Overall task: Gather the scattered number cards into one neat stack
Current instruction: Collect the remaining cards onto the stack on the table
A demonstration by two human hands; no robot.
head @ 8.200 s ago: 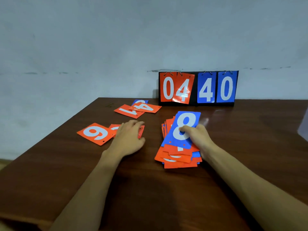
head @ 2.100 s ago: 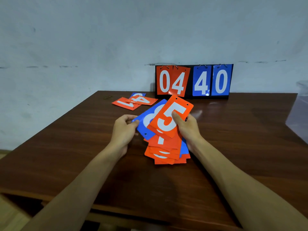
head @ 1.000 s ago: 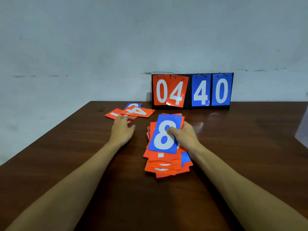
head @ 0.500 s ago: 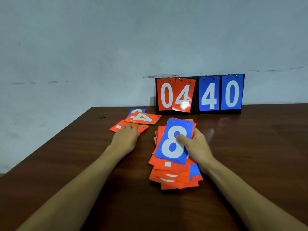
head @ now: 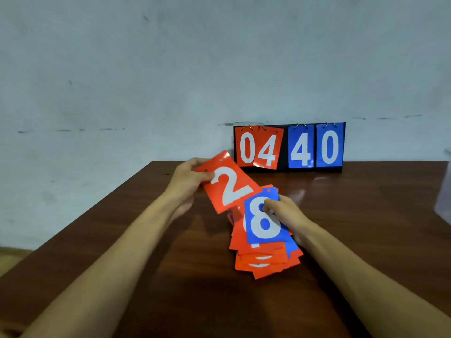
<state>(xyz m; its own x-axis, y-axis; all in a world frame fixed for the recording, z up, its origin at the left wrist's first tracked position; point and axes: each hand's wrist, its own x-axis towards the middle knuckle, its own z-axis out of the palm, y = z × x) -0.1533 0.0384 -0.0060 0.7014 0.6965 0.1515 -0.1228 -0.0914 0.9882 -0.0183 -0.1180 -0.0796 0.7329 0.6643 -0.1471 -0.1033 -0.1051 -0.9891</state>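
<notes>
Orange 2 card [head: 231, 189] pinched between left hand [head: 186, 185] fingers [head: 207, 176]; right hand [head: 291, 215] grips the fanned, blue-8-topped stack [head: 264, 263].

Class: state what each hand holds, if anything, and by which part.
The left hand grips the orange 2 card by its punched top end. The right hand pinches the blue 8 card at its right edge.

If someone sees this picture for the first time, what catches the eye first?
The orange 2 card, held up in the left hand at the centre, stands out first. Beside it the right hand holds a blue 8 card on the messy pile; a scoreboard showing 04 40 stands at the far edge of the table.
</notes>
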